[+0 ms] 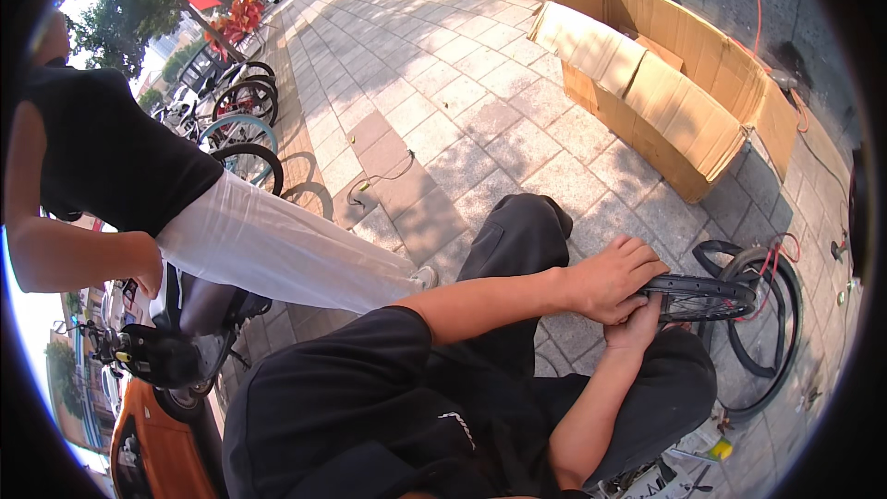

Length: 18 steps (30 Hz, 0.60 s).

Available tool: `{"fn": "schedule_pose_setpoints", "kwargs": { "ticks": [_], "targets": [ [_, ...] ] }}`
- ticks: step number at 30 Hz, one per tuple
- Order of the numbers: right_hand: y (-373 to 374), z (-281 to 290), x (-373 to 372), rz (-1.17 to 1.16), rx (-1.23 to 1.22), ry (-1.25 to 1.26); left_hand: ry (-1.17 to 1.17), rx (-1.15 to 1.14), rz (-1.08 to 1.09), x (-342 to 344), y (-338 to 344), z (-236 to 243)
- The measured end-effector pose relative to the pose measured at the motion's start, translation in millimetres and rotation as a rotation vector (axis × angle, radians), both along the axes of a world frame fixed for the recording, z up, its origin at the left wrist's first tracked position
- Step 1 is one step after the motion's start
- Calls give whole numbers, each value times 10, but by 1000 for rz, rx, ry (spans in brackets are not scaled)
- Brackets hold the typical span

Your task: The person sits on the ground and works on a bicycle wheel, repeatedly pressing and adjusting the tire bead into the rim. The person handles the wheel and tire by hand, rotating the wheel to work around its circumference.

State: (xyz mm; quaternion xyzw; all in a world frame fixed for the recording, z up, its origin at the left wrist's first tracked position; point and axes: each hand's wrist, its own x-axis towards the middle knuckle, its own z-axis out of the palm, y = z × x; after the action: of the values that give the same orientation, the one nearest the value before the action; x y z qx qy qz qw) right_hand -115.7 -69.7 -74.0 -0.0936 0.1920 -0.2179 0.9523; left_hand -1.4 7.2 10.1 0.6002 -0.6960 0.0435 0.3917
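A black bicycle wheel (710, 288) is seen nearly edge-on beside my knees, with small holes along its dark rim. My left hand (617, 279) reaches across from the left and lies over the near end of the wheel, fingers bent round it. Close below, my right hand (636, 325) grips the same end, its fingers curled and partly covered by the left hand. Just beyond the wheel, a black tyre (796, 328) and a loose black inner tube (745, 351) lie on the paving, with a thin red cord (774, 263) by them.
An open cardboard box (637, 125) stands ahead on the right. At left, a person in white trousers (277, 236) stands close by, next to a parked scooter (166, 351). Tools (661, 480) lie near my right knee; a thin cable (374, 183) and parked bicycles (245, 115) are farther off.
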Motion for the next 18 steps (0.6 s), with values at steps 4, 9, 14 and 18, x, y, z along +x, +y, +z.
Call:
{"fn": "schedule_pose_setpoints", "kwargs": {
  "ticks": [4,9,14,18],
  "targets": [
    [-206,-606,-157,144,-142,-399,-53,57,70,-8,-42,-119],
    [163,12,-91,-166,16,89,-24,141,132,-38,-26,-203],
    [13,-148,-91,-110,-51,30,31,59,55,-53,-29,17],
    [-262,-676,-160,133,-33,-399,27,91,47,-57,-82,-42]
  ]
}}
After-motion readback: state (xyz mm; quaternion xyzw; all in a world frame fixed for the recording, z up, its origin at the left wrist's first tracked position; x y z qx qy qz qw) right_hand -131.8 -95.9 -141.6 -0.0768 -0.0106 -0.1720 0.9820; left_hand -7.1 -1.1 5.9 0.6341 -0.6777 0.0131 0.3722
